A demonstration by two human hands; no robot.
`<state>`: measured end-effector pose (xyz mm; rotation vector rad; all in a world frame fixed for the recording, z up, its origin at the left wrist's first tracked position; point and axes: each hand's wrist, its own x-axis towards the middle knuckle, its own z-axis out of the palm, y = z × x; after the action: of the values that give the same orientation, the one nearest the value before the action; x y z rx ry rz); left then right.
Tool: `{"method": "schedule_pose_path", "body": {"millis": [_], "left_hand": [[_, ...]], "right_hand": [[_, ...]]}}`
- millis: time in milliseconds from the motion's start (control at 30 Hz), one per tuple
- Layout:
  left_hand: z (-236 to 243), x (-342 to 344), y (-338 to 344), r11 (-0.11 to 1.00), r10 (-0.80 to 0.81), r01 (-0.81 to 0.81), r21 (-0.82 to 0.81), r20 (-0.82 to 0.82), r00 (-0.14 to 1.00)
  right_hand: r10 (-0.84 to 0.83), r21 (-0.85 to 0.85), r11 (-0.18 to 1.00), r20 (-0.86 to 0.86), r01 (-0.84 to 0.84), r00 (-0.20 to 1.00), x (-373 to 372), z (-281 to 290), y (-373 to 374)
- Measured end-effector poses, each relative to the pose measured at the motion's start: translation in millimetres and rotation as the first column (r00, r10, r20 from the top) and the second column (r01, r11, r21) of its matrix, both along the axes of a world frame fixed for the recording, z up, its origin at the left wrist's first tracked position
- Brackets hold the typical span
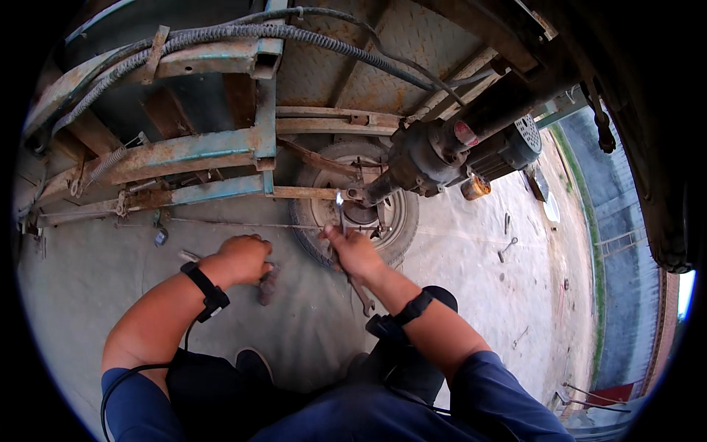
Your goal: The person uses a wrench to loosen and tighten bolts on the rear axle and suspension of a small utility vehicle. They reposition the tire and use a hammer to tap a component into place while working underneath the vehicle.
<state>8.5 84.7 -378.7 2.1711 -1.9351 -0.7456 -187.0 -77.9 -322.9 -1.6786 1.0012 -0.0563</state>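
Note:
My left hand (244,259) is closed round a hammer. Its dark, rusty head (268,286) shows by my fingers, and the pale handle end pokes out beyond my wrist. My right hand (353,254) grips a long metal wrench (359,292) at its middle. The wrench's open jaw points down toward me, while its upper end reaches up near the rusty rod joint in front of the wheel. Behind that hand stands a wheel with a dusty tyre (406,234). A dark gear housing (426,158) is mounted above and right of the wheel's hub.
A rusty, blue-painted frame (210,149) spans the upper left, with a ribbed hose (243,31) along it. A grey motor (507,153) hangs at right beside an orange-brown can (476,187). Loose wrenches (508,249) lie on the floor, and a small tape measure-like object (160,236) lies left.

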Motion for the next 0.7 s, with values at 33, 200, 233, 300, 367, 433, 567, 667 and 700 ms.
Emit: {"method": "schedule_pose_path", "body": {"millis": [33,200,233,300,367,433,567,667,700], "left_hand": [[-0.2,-6.5,-3.6,1.000,-0.007,0.005,-0.028,-0.064,0.998],[20.0,-32.3,-16.4,0.997,-0.065,0.055,-0.061,-0.178,0.982],[22.9,-34.2,-19.5,0.995,-0.052,0.033,-0.094,-0.208,0.977],[41.4,-35.8,-22.2,0.988,-0.006,-0.035,-0.153,-0.260,0.966],[68.4,-44.4,-34.9,0.976,0.096,-0.175,-0.133,-0.456,0.885],[77.0,-52.4,-52.2,0.952,0.178,-0.289,-0.102,-0.582,0.793],[94.6,-64.5,-79.2,0.908,0.125,-0.395,-0.144,-0.804,0.581],[130.5,-88.7,-88.7,0.857,-0.074,-0.436,-0.273,-0.904,0.422],[139.9,-94.9,-92.7,0.839,-0.088,-0.461,-0.290,-0.907,0.411]], "right_hand": [[-0.001,-0.023,1.000,-0.013,0.001,1.000,-7.8,-27.4,1.9],[0.078,-0.182,0.977,-0.188,-0.112,0.979,-17.7,-86.1,-0.3],[0.104,-0.286,0.944,-0.211,-0.163,0.972,-20.7,-89.4,-5.2],[0.106,-0.216,0.967,-0.128,-0.132,0.986,1.7,-38.4,3.9],[0.094,-0.089,0.991,-0.071,-0.100,0.993,9.6,5.5,9.7],[0.156,-0.444,0.886,0.013,-0.134,0.988,1.3,16.7,5.8],[0.181,-0.675,0.727,0.019,-0.121,0.983,-10.5,78.1,4.8],[0.223,-0.771,0.624,0.021,-0.126,0.975,-22.8,110.9,-3.3],[0.246,-0.809,0.576,0.036,-0.117,0.969,-27.4,121.0,-5.6]]}}
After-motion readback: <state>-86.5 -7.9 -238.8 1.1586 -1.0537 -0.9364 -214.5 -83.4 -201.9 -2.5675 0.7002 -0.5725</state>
